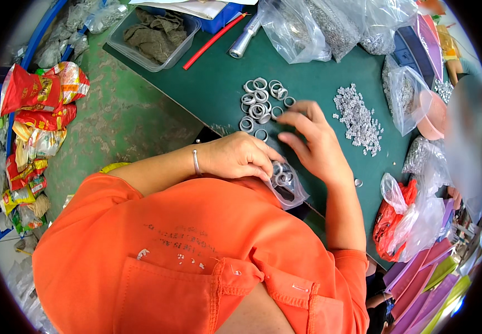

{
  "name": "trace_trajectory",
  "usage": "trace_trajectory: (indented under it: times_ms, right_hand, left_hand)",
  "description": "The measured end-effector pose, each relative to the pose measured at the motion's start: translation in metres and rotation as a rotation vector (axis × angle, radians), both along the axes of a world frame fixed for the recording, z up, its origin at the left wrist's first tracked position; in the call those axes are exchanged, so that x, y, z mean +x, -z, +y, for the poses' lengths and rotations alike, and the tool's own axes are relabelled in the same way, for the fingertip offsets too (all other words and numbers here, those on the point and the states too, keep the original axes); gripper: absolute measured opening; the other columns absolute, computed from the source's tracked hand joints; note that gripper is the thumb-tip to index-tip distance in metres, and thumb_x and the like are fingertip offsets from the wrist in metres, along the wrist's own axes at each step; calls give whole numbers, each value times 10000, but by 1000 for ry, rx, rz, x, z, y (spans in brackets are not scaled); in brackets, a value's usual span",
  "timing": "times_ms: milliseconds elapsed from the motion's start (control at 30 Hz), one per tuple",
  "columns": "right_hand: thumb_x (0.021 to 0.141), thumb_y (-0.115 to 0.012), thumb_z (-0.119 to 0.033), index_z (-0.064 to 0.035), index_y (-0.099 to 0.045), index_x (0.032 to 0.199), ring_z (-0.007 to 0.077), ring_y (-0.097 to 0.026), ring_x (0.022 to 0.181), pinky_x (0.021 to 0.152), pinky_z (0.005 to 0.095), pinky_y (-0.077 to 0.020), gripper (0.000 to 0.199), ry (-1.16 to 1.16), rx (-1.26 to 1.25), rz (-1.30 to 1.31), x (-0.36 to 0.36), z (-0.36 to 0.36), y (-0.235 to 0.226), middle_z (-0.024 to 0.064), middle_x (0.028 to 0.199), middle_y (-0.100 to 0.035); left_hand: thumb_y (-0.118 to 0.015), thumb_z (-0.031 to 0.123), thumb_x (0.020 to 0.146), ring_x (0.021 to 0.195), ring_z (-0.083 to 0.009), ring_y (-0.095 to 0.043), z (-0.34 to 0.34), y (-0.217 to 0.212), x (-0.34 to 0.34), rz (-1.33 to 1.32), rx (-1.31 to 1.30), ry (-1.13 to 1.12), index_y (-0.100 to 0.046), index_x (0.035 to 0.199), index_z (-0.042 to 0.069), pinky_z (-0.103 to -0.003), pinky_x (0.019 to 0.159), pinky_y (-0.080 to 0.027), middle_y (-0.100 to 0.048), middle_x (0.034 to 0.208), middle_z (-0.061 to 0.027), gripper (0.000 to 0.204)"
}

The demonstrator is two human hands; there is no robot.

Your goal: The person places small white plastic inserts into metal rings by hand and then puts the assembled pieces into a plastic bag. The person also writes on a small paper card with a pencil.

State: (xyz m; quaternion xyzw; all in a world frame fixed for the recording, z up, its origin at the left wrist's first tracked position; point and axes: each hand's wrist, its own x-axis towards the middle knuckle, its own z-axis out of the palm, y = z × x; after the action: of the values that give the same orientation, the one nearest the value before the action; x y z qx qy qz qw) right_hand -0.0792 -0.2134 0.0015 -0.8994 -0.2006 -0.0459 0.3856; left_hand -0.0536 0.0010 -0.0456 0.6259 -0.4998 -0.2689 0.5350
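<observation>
My left hand (pixel 240 156) pinches the mouth of a small clear plastic bag (pixel 295 199) at the table's near edge. Several silvery rings (pixel 281 177) lie inside it. Above the green table, my right hand (pixel 310 136) is held with its fingers apart and slightly curled, its fingertips beside a loose cluster of silver metal rings (pixel 260 110). The fingers are a little blurred, and nothing shows between them. One ring (pixel 261 135) lies between the cluster and my left hand. A single ring (pixel 358 182) sits apart, right of my right forearm.
Small silvery pieces (pixel 358 119) lie heaped to the right. Filled clear bags (pixel 297 30) stand along the back, near a red pencil (pixel 216 42), a metal tube (pixel 245 38) and a plastic tub (pixel 188 47) holding a grey cloth. A pink bowl (pixel 433 117) and red bag (pixel 391 220) are at right.
</observation>
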Motion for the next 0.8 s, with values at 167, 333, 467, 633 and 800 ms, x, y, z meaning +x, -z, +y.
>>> trace_trajectory:
  times_ms: [167, 333, 467, 633, 800]
  right_hand:
    - [765, -743, -123, -81, -619, 887, 306, -606, 845, 688, 415, -504, 179, 100, -237, -116, 8, 5, 23, 72, 917, -585]
    - [793, -727, -83, -52, -597, 888, 317, -591, 771, 663, 394, -485, 165, 95, -10, 131, -13, -9, 11, 109, 849, -569]
    - [807, -723, -87, -19, -585, 906, 337, -588, 785, 697, 394, -487, 182, -114, 88, 348, -42, -8, -9, 129, 846, -565]
    - [818, -678, -31, -1, -612, 933, 355, -616, 838, 725, 403, -505, 136, -205, 78, 504, -60, -3, -25, 144, 840, -592]
    - [815, -634, 19, -6, -638, 941, 341, -621, 835, 721, 398, -508, 128, -217, 65, 395, -51, 7, -32, 144, 829, -603]
  left_hand:
    - [-706, 78, 814, 892, -269, -685, 0, -4, -1, 16, 16, -21, -728, 875, 36, -337, 798, -539, -689, 1129, -150, 77]
    - [-715, 54, 804, 881, -248, -686, 1, -4, -2, 20, 12, -17, -731, 879, 31, -330, 786, -542, -684, 1151, -143, 80]
    - [-724, 60, 798, 877, -272, -675, 1, -2, 0, -2, 14, -7, -735, 886, 48, -340, 772, -539, -687, 1124, -139, 90]
    - [-723, 76, 803, 898, -289, -668, 5, -1, -4, -29, -17, 6, -731, 884, 59, -350, 782, -534, -663, 1177, -146, 84]
    - [-723, 84, 803, 916, -305, -663, 17, -7, -10, -130, -21, 2, -722, 871, 59, -359, 795, -532, -651, 1202, -154, 72]
